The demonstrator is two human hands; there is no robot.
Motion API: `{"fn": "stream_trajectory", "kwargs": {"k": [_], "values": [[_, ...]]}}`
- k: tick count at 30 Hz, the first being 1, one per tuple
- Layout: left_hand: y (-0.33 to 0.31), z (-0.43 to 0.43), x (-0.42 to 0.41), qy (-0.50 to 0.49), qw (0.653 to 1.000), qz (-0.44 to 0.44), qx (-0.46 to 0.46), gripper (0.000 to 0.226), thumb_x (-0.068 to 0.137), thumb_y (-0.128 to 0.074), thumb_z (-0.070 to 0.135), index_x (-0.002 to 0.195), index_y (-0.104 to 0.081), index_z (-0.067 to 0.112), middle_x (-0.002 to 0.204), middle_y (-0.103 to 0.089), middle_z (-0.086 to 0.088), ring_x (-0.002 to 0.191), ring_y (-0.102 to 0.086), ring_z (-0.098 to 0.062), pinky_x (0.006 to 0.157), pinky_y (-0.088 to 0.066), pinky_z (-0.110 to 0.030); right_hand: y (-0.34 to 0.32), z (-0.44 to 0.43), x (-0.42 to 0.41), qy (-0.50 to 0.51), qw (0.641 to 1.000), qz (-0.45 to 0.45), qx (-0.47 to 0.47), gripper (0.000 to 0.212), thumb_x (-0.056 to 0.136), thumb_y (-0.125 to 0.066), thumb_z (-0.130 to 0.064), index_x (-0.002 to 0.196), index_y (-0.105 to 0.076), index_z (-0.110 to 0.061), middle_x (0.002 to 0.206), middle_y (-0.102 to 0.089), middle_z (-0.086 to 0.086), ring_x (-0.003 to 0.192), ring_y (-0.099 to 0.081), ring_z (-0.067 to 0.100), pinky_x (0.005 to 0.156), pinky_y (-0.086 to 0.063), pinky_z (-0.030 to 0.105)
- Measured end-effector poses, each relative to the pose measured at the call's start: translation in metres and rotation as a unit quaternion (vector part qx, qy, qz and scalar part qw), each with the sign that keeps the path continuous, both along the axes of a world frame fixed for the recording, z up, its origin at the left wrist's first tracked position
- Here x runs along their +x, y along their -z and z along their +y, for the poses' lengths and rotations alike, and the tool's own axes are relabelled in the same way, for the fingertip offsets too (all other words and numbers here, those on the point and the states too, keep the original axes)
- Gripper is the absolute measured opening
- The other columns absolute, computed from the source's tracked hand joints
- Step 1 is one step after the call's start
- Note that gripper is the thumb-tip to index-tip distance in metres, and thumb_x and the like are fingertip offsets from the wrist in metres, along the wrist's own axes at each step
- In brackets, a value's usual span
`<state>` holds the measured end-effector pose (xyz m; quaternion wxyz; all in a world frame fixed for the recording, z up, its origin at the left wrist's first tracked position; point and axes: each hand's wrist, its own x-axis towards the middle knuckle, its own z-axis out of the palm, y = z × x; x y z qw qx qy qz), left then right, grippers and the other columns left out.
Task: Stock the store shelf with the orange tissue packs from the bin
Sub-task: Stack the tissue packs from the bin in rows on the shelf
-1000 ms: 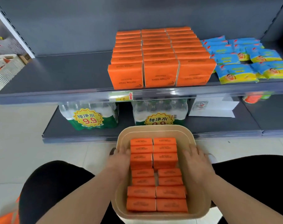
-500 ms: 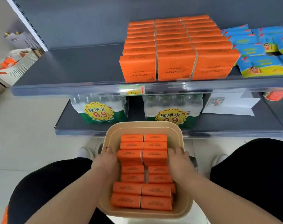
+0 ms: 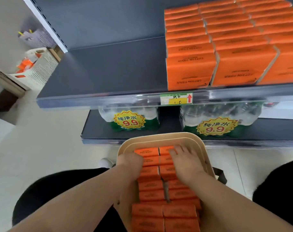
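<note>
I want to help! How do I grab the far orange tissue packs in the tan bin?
From above, squeeze the rectangular orange tissue packs by their outer ends: they sit packed side by side in the tan rounded bin, tops exposed.

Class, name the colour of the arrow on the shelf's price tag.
Red arrow, pointing up, on the price tag; head view.

Cream tiled floor, white slatted crate against the pale wall at left.

Both bare forearms reach forward, side by side; the left hand bends down at the knuckles, fingers hidden; the right hand lies flat, fingers spread.
</note>
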<state>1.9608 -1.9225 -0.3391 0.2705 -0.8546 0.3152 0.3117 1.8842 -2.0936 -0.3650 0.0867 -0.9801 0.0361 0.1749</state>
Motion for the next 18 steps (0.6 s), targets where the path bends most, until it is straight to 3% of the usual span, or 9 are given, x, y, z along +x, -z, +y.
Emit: {"fn": "stream_trajectory", "kwargs": {"k": [2, 5, 11, 14, 18], "values": [[-0.005, 0.002, 0.001, 0.019, 1.0, -0.012, -0.009, 0.019, 0.093, -0.053, 0.021, 0.11, -0.061, 0.018, 0.116, -0.064, -0.003, 0.107, -0.061, -0.024, 0.086, -0.051, -0.036, -0.004, 0.009, 0.008, 0.015, 1.0, -0.008, 0.011, 0.045, 0.09, -0.044, -0.009, 0.134, -0.041, -0.017, 0.143, -0.037, 0.008, 0.134, -0.031, 0.028, 0.109, -0.027, 0.043], [-0.024, 0.005, 0.002, 0.045, 0.997, -0.011, -0.053, 0.021, 0.093, -0.051, 0.017, 0.112, -0.058, 0.015, 0.119, -0.062, -0.005, 0.111, -0.059, -0.027, 0.082, -0.049, -0.037, 0.004, 0.023, 0.006, 0.045, 0.998, 0.007, 0.039, 0.039, 0.088, -0.048, -0.009, 0.126, -0.047, -0.019, 0.132, -0.045, 0.005, 0.125, -0.04, 0.026, 0.1, -0.036, 0.039], [-0.03, 0.036, 0.009, 0.062, 0.986, 0.008, -0.156, 0.037, 0.091, -0.05, 0.013, 0.127, -0.052, 0.016, 0.125, -0.06, -0.008, 0.114, -0.056, -0.027, 0.089, -0.048, -0.036, 0.005, 0.027, -0.022, 0.053, 0.998, 0.01, 0.022, 0.043, 0.089, -0.043, -0.008, 0.128, -0.049, -0.023, 0.131, -0.049, 0.002, 0.125, -0.043, 0.023, 0.098, -0.04, 0.034], [-0.016, 0.043, 0.002, 0.004, 0.985, 0.009, -0.169, 0.032, 0.089, -0.051, 0.012, 0.121, -0.053, 0.015, 0.123, -0.059, -0.008, 0.111, -0.057, -0.027, 0.086, -0.047, -0.035, 0.011, 0.018, -0.043, 0.053, 0.998, 0.038, 0.005, 0.037, 0.09, -0.042, -0.012, 0.125, -0.049, -0.024, 0.127, -0.051, 0.001, 0.12, -0.045, 0.023, 0.092, -0.041, 0.034], [0.001, 0.025, -0.008, 0.007, 0.98, 0.007, -0.197, 0.025, 0.091, -0.048, 0.011, 0.115, -0.054, 0.016, 0.117, -0.059, -0.009, 0.107, -0.057, -0.028, 0.079, -0.047, -0.036, 0.024, 0.017, -0.046, 0.066, 0.996, 0.056, -0.003, 0.033, 0.093, -0.038, -0.011, 0.123, -0.049, -0.021, 0.126, -0.052, 0.004, 0.119, -0.047, 0.024, 0.093, -0.041, 0.034]]}}
